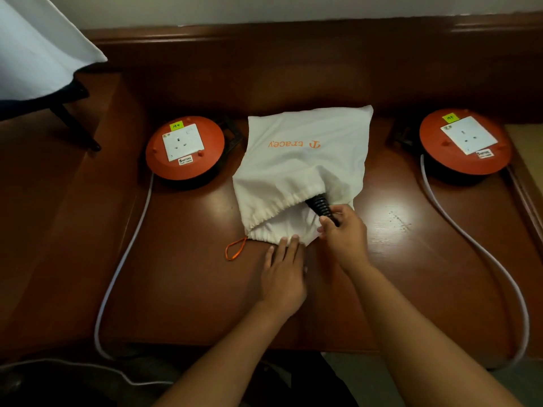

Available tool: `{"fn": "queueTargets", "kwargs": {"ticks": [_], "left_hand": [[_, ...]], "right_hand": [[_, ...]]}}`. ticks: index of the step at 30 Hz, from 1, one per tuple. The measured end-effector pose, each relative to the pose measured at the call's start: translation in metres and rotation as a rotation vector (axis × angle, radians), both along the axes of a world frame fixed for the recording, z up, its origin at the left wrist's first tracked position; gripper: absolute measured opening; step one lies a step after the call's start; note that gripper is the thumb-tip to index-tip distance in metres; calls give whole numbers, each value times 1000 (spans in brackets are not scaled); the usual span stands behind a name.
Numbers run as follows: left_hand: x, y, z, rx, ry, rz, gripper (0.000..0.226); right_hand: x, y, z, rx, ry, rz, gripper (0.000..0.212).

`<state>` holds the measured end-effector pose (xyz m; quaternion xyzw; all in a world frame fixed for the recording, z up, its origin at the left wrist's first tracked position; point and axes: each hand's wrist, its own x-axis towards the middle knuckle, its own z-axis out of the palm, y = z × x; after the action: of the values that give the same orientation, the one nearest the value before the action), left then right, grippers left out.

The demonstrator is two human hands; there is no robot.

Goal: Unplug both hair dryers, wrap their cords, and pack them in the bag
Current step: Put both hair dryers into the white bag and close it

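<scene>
A white drawstring bag with orange "tracey" lettering lies in the middle of the wooden desk, its mouth facing me. A black ribbed part of a hair dryer cord sticks out of the mouth at the right; the rest is hidden inside the bulging bag. My right hand pinches that black end at the opening. My left hand lies flat with straight fingers on the bag's lower hem. An orange drawstring loop hangs from the hem's left corner.
Two orange extension reels with white sockets, both with nothing plugged in, sit left and right of the bag. Their white cables trail off the desk's front edge. A white lampshade fills the upper left corner.
</scene>
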<state>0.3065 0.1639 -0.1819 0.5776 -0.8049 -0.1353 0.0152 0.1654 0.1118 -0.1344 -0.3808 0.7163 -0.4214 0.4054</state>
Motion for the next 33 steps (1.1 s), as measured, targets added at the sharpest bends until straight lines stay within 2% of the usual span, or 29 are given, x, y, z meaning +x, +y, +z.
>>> {"fn": "queueTargets", "kwargs": {"ticks": [3,5,8,11,16,19,22,26,28,30,33], "left_hand": [[9,6,-1,-29,-14,-11,55],[12,7,-2,-48,-1,-24,55],[13,1,0,-143,143,37,44],[10,-14,8,-272,268,127,35],[4,-55,21,-384,200,98,46],[5,-78,21,-446,116,-67,55],[3,-94,19,-494,32,-244,49],[-4,-104,17,-499,-29,-320,48],[-6,-105,16,-498,-40,-325,48],[-7,-107,15,-505,-32,-322,51],[-9,-110,11,-530,7,-320,49]], "right_hand": [[-8,2,-8,-34,286,114,31],[-11,5,-14,-36,377,197,36],[-15,12,-20,-26,492,295,47],[-18,18,-22,-69,529,228,49],[-20,14,-19,-87,646,86,45],[-25,5,-19,-87,737,144,37],[-32,-4,-17,-70,869,228,31],[-34,-12,-20,-11,1042,285,29],[-33,-15,-22,-22,1043,265,15],[-33,-15,-21,-21,962,208,10],[-38,-7,-10,-51,667,38,6]]}}
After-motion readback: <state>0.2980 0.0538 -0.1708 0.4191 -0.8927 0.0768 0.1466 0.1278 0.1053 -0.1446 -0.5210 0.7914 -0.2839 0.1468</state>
